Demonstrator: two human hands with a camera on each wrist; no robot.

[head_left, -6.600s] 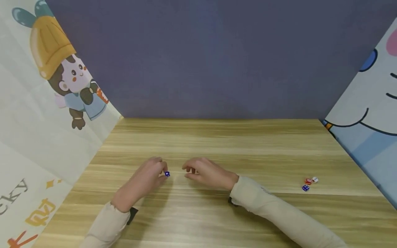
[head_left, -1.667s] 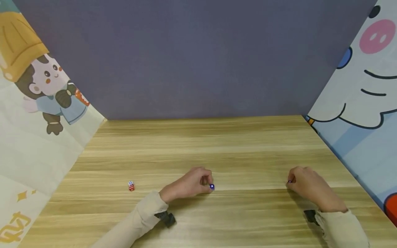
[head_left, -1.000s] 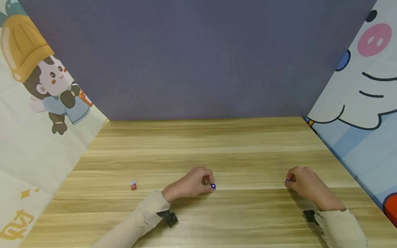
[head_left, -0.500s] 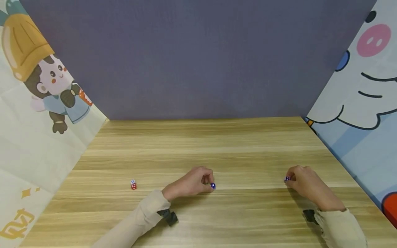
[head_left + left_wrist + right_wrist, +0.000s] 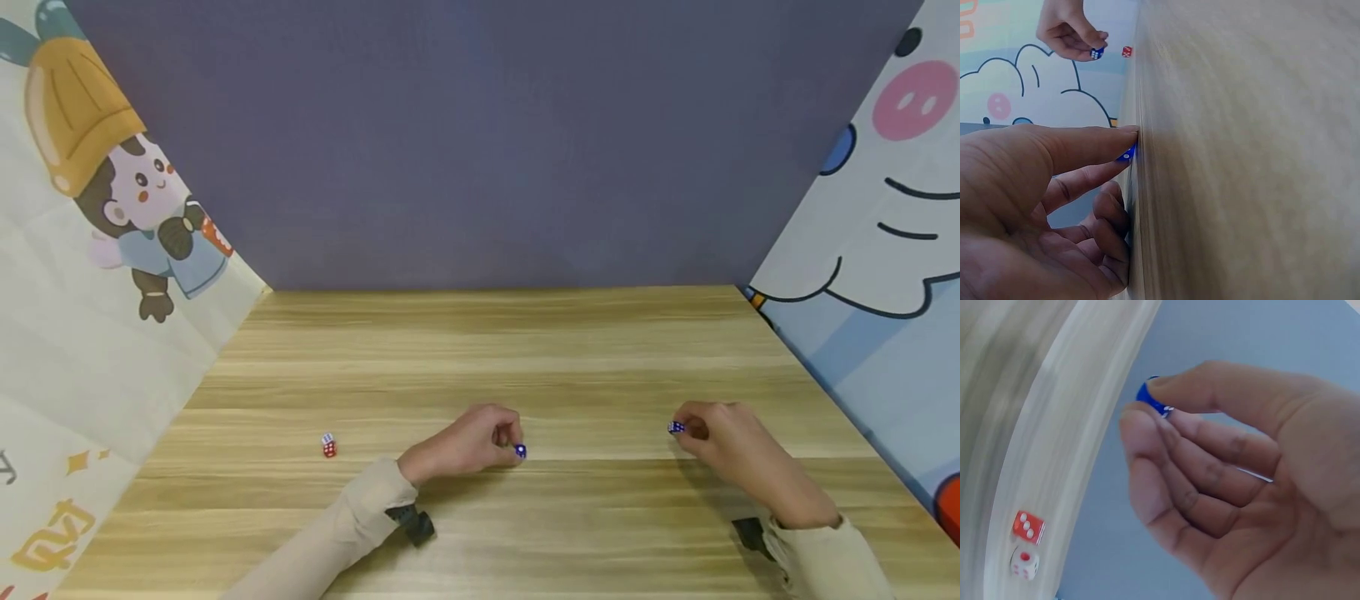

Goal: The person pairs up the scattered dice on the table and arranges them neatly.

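My left hand [image 5: 468, 439] pinches a blue die [image 5: 521, 451] between thumb and forefinger, low at the tabletop. In the left wrist view that blue die [image 5: 1126, 154] is partly covered by the fingers. To the right, my right hand [image 5: 731, 442] pinches another blue die [image 5: 676, 427], with its fingers curled. A red die [image 5: 1029, 527] and a white die [image 5: 1025, 562] lie side by side beyond the right hand in the right wrist view; the head view hides them behind that hand.
Left of the left arm, a white die [image 5: 327, 438] and a red die [image 5: 329, 451] adjoin on the wooden table [image 5: 495, 350]. A grey-blue panel [image 5: 495, 150] stands at the back. Printed sheets [image 5: 67, 333] flank both sides.
Over the earlier frames my right hand, at first holding nothing near the middle, moved right and took a blue die from the right-hand group. It now shifts slightly left. My left hand keeps its die.
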